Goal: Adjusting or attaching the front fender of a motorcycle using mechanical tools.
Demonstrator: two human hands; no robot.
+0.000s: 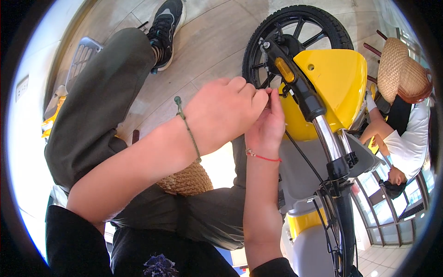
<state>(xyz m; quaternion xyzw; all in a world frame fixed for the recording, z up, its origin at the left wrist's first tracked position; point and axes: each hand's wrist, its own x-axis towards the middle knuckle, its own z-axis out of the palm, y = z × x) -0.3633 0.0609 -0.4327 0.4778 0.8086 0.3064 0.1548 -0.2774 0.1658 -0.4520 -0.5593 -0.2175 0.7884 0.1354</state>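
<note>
My left hand point(226, 108), with a green cord bracelet at the wrist, is closed in a pinch beside the motorbike's front fork point(300, 83). Against its fingertips, my right hand point(267, 124), with a red string bracelet, pinches too. A thin black cable point(302, 153) runs up along the fork to my hands and shows again above the fingertips, beside the wheel. The fingers cover most of the gripped part. An orange reflector point(284, 69) sits on the black fork leg, next to a yellow body panel point(341, 83). Behind it is the black front wheel point(300, 30).
Silver fork tubes point(326, 136) lead down to more cables. A grey plastic part point(300, 180) lies under the fork. A woven seat point(187, 180) is beneath me, and my shoe point(165, 34) rests on the tiled floor. Another person point(410, 143) sits at right near woven chairs point(399, 69).
</note>
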